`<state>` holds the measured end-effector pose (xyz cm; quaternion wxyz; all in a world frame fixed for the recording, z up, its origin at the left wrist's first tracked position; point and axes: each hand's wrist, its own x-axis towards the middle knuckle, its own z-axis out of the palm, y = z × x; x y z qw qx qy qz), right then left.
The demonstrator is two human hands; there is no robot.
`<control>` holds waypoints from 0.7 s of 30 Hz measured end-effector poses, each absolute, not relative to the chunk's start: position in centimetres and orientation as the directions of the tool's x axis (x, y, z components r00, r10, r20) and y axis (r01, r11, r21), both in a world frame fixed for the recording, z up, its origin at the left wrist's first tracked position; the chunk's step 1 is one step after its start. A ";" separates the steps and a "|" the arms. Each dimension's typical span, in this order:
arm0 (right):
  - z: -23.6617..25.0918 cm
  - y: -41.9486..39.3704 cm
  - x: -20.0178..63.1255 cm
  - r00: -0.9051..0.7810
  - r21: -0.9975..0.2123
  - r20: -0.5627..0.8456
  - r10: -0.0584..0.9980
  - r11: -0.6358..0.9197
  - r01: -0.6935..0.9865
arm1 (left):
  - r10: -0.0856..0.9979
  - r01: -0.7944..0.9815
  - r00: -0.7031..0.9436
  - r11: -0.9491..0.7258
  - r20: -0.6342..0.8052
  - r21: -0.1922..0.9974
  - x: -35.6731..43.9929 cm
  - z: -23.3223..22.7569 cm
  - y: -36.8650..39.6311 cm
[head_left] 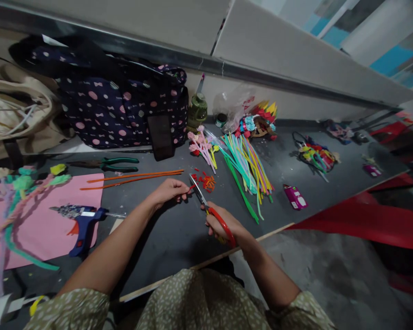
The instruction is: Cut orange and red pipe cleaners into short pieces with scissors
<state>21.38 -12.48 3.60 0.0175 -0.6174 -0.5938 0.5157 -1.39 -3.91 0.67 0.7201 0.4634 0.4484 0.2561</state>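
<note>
Between its thumb and fingers, my left hand pinches a short red pipe cleaner. My right hand grips scissors with red handles, their blades pointing up and left at the red piece. Whether the blades touch it I cannot tell. Just beyond the blades lies a small heap of cut red and orange pieces. Long orange pipe cleaners rest on the dark table left of the heap. A bundle of green, yellow and pink pipe cleaners lies to the right.
On the left, a blue glue gun and fuzzy flowers lie on pink paper. Behind them are green-handled pliers, a polka-dot bag and a leaning phone. A green bottle stands at the back; a purple packet lies right.
</note>
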 end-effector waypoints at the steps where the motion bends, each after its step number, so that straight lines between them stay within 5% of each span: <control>1: 3.7 -12.5 21.3 -0.233 -0.632 -0.619 0.750 -0.299 0.715 | 0.783 0.053 0.469 0.437 -0.409 0.898 -1.4 0.6 -3.9; 21: 5.4 -11.7 20.9 -0.277 -0.647 -0.583 0.763 -0.230 0.727 | 0.775 0.133 0.482 0.396 -0.408 0.909 -1.3 0.5 -3.7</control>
